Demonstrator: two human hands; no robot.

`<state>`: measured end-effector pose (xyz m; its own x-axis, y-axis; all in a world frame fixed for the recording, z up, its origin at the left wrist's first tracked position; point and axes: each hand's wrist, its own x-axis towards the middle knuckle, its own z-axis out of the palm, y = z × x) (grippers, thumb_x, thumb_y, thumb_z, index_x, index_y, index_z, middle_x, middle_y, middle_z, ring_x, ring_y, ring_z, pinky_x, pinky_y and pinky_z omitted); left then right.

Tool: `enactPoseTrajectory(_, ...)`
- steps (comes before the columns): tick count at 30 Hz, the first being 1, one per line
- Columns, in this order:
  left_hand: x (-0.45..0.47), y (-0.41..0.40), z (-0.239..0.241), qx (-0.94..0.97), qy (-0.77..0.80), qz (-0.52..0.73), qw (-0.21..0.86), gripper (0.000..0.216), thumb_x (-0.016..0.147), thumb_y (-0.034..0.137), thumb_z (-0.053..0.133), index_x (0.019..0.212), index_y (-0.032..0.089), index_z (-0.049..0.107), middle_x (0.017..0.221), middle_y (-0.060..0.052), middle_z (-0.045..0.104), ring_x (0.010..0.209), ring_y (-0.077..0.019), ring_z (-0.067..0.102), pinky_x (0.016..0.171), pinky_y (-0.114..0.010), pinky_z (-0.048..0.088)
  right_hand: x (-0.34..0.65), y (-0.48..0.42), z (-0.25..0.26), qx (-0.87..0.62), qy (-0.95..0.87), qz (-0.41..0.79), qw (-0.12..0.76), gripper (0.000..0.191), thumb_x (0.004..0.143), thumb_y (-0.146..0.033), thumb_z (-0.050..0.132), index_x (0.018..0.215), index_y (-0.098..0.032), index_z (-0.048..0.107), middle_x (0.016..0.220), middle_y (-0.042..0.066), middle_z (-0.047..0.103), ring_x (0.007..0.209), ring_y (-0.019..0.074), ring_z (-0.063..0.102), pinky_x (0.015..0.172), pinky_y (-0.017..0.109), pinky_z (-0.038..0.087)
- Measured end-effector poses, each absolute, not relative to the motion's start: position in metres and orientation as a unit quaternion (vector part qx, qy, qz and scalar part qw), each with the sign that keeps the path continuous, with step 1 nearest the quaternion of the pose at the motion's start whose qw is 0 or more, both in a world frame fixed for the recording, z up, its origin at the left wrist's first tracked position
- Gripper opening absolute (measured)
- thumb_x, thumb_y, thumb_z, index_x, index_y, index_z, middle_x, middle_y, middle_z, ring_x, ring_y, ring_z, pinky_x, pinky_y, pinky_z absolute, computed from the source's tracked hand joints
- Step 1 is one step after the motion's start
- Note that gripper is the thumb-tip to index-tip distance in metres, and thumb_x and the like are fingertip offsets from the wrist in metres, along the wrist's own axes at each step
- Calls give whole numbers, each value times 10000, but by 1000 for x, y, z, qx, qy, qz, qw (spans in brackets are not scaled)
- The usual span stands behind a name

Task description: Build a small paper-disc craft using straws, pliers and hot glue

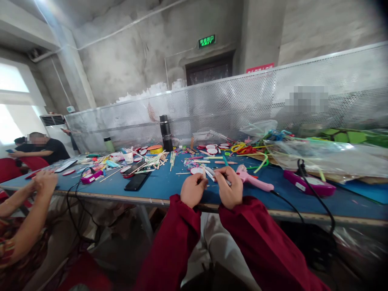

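My left hand [193, 189] is closed in a pinch at the table's front edge, on a short pale wooden stick [204, 173] that points up. Close beside it, my right hand [229, 187] is also closed. A thin whitish piece [209, 174] shows by its fingertips, too blurred to name. Just right of that hand lies a pink hot glue gun [257, 182], its cord running off the front edge. Behind my hands are a white round disc [197, 171], a teal stick [225, 160] and a pinkish stick [226, 163].
A black phone [137, 182], loose sticks [157, 160] and a black thermos [165, 133] stand or lie left of centre. Purple power strips [309, 184] [91, 177] sit on both sides. Plastic bags [330, 157] cover the right. Another person's hands [45, 182] are at far left.
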<state>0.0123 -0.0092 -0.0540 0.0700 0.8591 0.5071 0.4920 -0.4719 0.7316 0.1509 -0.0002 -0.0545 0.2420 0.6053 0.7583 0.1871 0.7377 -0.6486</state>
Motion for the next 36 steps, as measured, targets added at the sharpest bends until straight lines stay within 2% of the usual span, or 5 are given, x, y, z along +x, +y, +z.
enactPoseTrajectory(11,13,-12,-51,699,481,490,200,236,875,280,566,663,177,548,647,28,589,628,-116,484,626,-239,338,151,0,-55,-343,-594,166,709,126,870,-309,579,789,-223,623,653,-15,620,610,167,575,602,310,449)
enactPoseTrajectory(16,14,-13,-51,701,476,493,196,262,882,300,562,651,179,536,604,36,545,598,-113,459,588,-243,305,151,1,-55,-345,-591,175,708,118,862,-312,582,803,-221,628,657,-14,626,616,170,580,608,313,453)
enactPoseTrajectory(36,13,-16,-49,714,476,477,193,251,902,292,541,681,177,573,672,23,609,648,-119,509,634,-243,347,151,7,-58,-352,-580,183,712,105,845,-298,588,802,-217,639,662,-10,630,599,169,577,589,314,460)
